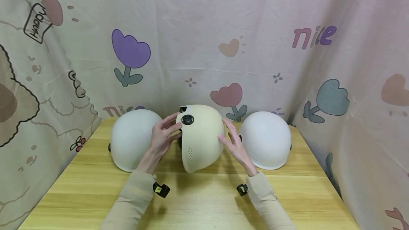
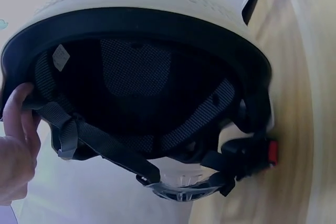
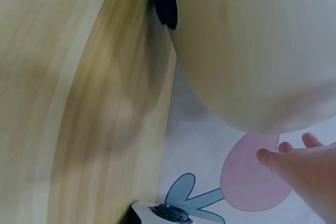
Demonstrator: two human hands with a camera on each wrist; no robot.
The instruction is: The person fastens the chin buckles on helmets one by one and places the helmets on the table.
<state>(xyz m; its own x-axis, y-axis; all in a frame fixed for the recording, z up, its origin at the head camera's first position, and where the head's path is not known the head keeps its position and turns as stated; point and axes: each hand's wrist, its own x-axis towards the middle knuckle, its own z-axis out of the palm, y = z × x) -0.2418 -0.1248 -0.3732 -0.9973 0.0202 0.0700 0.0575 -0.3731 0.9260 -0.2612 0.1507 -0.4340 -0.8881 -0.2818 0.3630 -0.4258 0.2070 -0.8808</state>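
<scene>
A cream helmet (image 1: 204,141) is held tilted on its side between both hands, with its round black side knob (image 1: 187,119) facing up. My left hand (image 1: 161,136) grips its rim, thumb outside. In the left wrist view, the left fingertips (image 2: 21,95) reach inside the rim near the strap. The black padded lining (image 2: 136,66), chin strap (image 2: 110,148) and a buckle with a red tab (image 2: 272,153) show there. My right hand (image 1: 235,144) is at the crown with fingers extended. In the right wrist view, its fingertips (image 3: 268,156) lie close to the shell; contact cannot be told.
One white helmet (image 1: 134,137) stands on the wooden table (image 1: 204,198) to the left, another white helmet (image 1: 266,141) to the right. A patterned curtain (image 1: 198,27) hangs behind and along both sides. Each wrist carries a small black camera (image 1: 161,190).
</scene>
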